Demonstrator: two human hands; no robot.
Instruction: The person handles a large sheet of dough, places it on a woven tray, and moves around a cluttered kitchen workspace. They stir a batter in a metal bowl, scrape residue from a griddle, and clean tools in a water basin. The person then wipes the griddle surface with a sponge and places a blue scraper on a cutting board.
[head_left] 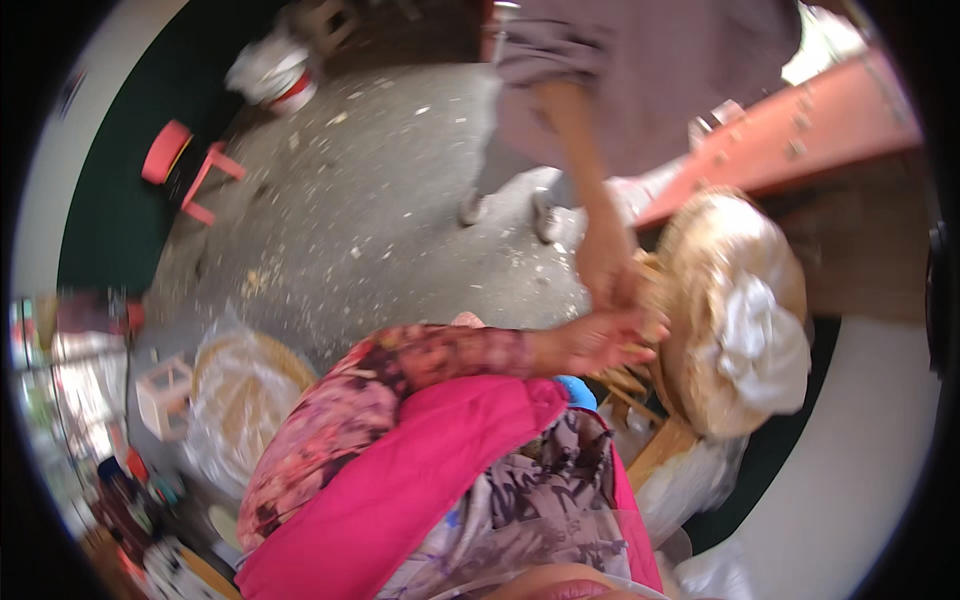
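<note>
My left hand reaches across to the right from a flower-patterned sleeve. Its fingers are smeared by motion, so their grip is unclear. Just above it, and seemingly touching it, is a co-worker's hand, reaching down from a mauve sleeve. Tan pieces show beside the two hands, too blurred to name. Close to the fingertips stands a wide round basket covered in clear plastic, with a crumpled white bag on it. My right hand is out of sight.
A plastic-lined round basket stands at my left by a pale stool. A pink chair and a bagged bucket are farther off. A red table is at the right. Pale scraps litter the grey floor.
</note>
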